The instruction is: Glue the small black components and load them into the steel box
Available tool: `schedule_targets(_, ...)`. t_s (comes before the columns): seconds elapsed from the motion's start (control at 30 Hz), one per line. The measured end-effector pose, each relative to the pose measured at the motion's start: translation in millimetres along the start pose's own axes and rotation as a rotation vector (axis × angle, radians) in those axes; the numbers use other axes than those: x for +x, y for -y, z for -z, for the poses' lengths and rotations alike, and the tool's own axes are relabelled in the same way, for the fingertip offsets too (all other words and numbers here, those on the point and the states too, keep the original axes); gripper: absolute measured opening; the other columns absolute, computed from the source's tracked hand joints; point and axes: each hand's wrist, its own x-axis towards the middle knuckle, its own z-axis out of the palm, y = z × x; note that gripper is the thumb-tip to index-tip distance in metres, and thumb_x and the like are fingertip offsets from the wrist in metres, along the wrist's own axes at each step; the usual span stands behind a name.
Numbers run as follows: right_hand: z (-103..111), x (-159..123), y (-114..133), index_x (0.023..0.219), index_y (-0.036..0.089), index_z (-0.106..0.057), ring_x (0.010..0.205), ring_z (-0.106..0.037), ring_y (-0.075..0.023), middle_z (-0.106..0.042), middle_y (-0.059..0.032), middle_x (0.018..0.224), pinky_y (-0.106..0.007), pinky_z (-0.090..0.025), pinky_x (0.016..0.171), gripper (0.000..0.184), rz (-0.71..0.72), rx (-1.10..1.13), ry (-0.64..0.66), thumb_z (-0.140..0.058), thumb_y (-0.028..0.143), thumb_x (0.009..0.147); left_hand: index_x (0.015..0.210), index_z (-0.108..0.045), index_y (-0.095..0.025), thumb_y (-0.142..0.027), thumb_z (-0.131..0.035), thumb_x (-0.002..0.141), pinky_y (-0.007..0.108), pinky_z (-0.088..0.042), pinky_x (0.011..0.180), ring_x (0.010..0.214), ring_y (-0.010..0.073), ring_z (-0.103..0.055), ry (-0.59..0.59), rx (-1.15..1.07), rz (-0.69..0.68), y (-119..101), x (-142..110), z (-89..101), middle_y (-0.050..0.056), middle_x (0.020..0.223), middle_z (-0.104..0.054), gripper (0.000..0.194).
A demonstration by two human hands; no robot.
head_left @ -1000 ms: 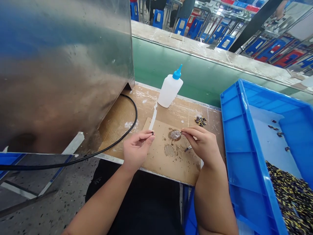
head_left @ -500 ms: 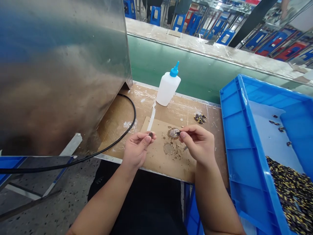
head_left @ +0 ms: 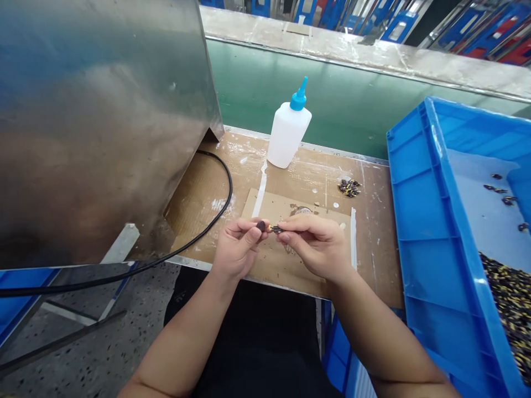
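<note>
From the head camera, a worker's left hand (head_left: 238, 249) and right hand (head_left: 317, 246) meet at the centre of the frame, fingers curled and pressed together, each in a tight pinch. The left thumb and forefinger grip a small dark round piece (head_left: 261, 225); the right pinches a tiny black-and-gold part (head_left: 276, 229), touching or just beside it. Both are held above a stained cardboard sheet (head_left: 274, 205), which appears to protect the wooden workbench (head_left: 373, 260). At 12 o'clock, a white squeeze bottle (head_left: 289, 132) with a blue nozzle stands upright, apparently kept within easy reach. Around 1 o'clock, a small pile of black-and-yellow parts (head_left: 349, 188) lies on the bench. At 3 o'clock, a blue plastic tray (head_left: 409, 221) holds a deep heap of similar parts (head_left: 508, 304) and a few strays. A steel housing (head_left: 95, 127) fills 10 o'clock, a black cable (head_left: 215, 215) curving out from beneath it.
</note>
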Motion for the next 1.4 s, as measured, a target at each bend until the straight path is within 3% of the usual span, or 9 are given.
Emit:
schedule_targets(0.3,2,0,-4,0.115,0.029,-0.085,0.085,-0.079,-0.0163,-0.084,-0.0010,0.103,-0.030,-0.063,0.076,0.023,0.030,-0.070,0.044,-0.082,0.013,0.098,0.078,-0.085,-0.024,-0.025,-0.103,0.073,0.014,-0.065,0.073,0.070,0.0073,-0.079,0.068,0.051,-0.108,4,-1,1.8,0.002,0.092,-0.087,0.019)
schedule_targets(0.57,5,0,-2,0.113,0.028,-0.085,0.084,-0.079,-0.0176,-0.084,-0.0019,0.101,-0.032,-0.064,0.076,0.019,0.045,-0.132,0.060,-0.083,0.016,0.098,0.075,-0.080,-0.021,-0.034,-0.106,0.068,0.027,-0.069,0.081,0.074,0.0132,-0.080,0.006,0.138,-0.105,7,-2,4.7,0.004,0.090,-0.085,0.029)
schedule_targets(0.83,5,0,-3,0.113,0.029,-0.085,0.084,-0.080,-0.0191,-0.085,-0.0023,0.101,-0.034,-0.065,0.077,0.018,0.058,-0.186,0.074,-0.082,0.019,0.099,0.076,-0.082,-0.023,-0.032,-0.104,0.070,0.026,-0.069,0.080,0.082,0.0153,-0.082,0.001,0.178,-0.143,9,-3,7.1,0.005,0.093,-0.086,0.025)
schedule_targets(1.1,12,2,-2,0.111,0.027,-0.085,0.088,-0.081,-0.0181,-0.085,-0.0019,0.103,-0.031,-0.068,0.081,0.020,0.164,-0.284,0.101,-0.082,0.013,0.098,0.085,-0.087,-0.024,-0.024,-0.097,0.081,0.028,-0.068,0.093,0.096,0.0175,-0.084,0.044,0.288,-0.220,13,-4,14.4,0.007,0.101,-0.087,0.011)
schedule_targets(1.4,12,3,-2,0.110,0.028,-0.085,0.092,-0.082,-0.0199,-0.085,-0.0012,0.103,-0.033,-0.070,0.085,0.019,0.118,-0.230,0.104,-0.081,0.014,0.099,0.084,-0.086,-0.023,-0.028,-0.099,0.079,0.031,-0.069,0.094,0.097,0.0197,-0.084,0.010,0.314,-0.199,16,-4,16.9,0.008,0.101,-0.087,0.015)
